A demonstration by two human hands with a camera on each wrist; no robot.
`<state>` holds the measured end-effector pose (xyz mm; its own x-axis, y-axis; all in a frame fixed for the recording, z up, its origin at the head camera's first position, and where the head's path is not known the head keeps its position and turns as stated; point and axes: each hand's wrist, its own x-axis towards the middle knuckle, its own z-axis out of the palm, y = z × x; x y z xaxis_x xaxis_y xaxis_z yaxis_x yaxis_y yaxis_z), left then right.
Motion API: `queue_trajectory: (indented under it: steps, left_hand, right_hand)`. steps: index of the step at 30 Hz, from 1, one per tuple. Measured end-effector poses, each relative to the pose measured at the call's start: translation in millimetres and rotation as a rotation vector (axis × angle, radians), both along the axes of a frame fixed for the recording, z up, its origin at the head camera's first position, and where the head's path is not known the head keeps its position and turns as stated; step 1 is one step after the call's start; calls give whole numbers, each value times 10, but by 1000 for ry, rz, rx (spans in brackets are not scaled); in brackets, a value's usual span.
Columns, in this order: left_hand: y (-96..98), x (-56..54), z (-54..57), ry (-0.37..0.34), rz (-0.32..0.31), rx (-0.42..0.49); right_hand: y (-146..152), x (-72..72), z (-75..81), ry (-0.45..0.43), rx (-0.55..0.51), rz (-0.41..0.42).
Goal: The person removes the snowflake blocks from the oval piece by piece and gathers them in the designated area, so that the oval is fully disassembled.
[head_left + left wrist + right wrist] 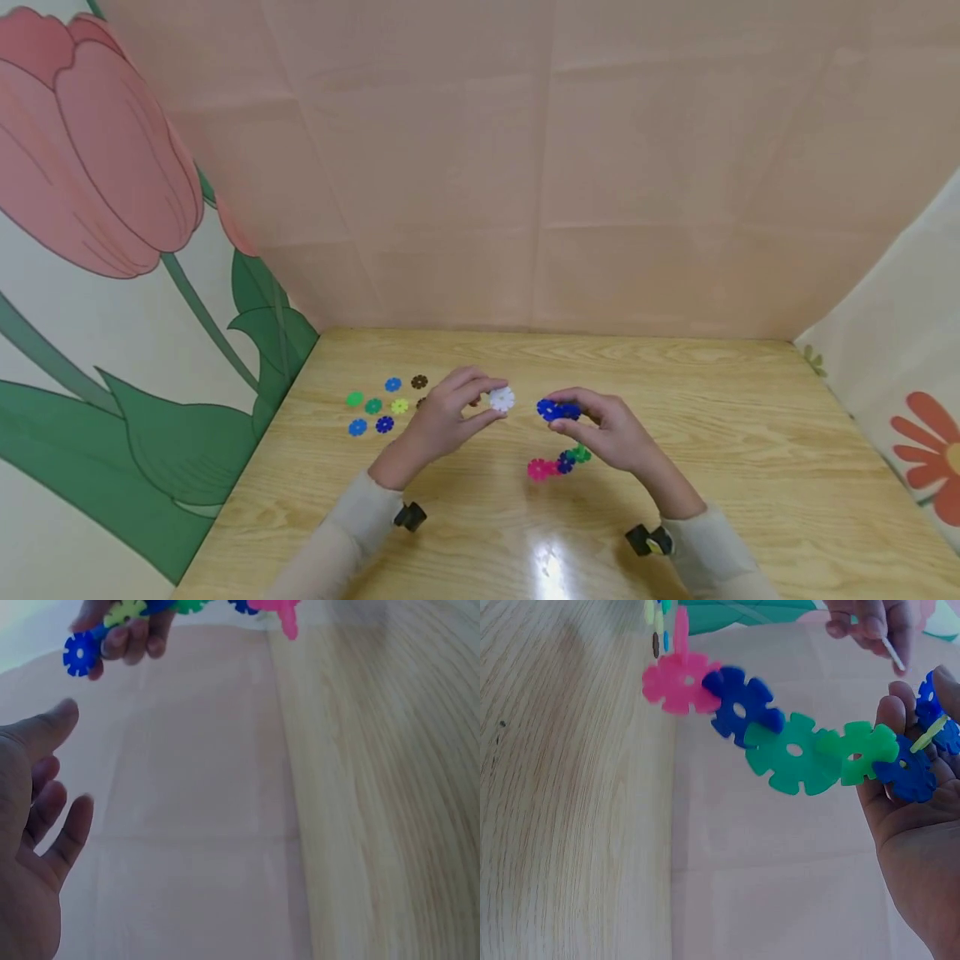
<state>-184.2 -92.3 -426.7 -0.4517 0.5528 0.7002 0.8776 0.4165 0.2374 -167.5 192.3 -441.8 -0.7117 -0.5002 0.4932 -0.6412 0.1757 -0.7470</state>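
Note:
Between the thumb and fingertips of my left hand (447, 414) is a white notched plastic disc (502, 399), seen almost edge-on in the right wrist view. My right hand (613, 427) grips a chain of interlocking snowflake discs (776, 757) near one end. From that end the chain runs through blue, yellow, blue, green, teal and blue discs to pink discs (667, 686), which hang free. The chain's leading blue disc (548, 409) points toward the white disc, with a gap between them. In the left wrist view the white disc is hidden.
Several loose discs lie at the left of the wooden table (750, 433), among them a yellow disc (400, 406), a dark blue disc (385, 425) and a brown disc (419, 382). A pinkish cloth (540, 167) hangs behind the table.

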Motion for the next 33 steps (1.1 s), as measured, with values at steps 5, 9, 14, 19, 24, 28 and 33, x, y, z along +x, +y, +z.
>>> queue_trajectory:
  steps: [5,9,14,19,24,28,33]
  left_hand:
    - [-142,1,-60,-26,72,-25]
    - [-284,7,-131,-129,120,-21]
    - [-480,0,-219,-272,168,-24]
    - [-692,-7,-303,-397,198,-9]
    - [-883,-26,-421,-430,242,24]
    - [-1019,-18,-517,-465,313,29]
    - [-1185,14,-593,-547,406,50]
  right_hand:
    - [13,3,0,-7,0,-18]
    - [36,3,3,-6,5,-33]
    - [66,-6,-5,8,1,-32]
    - [92,-11,-2,14,-2,-30]
    - [120,-6,3,15,5,-44]
    - [138,-4,-7,15,7,-50]
    - [158,-1,-20,10,15,-59]
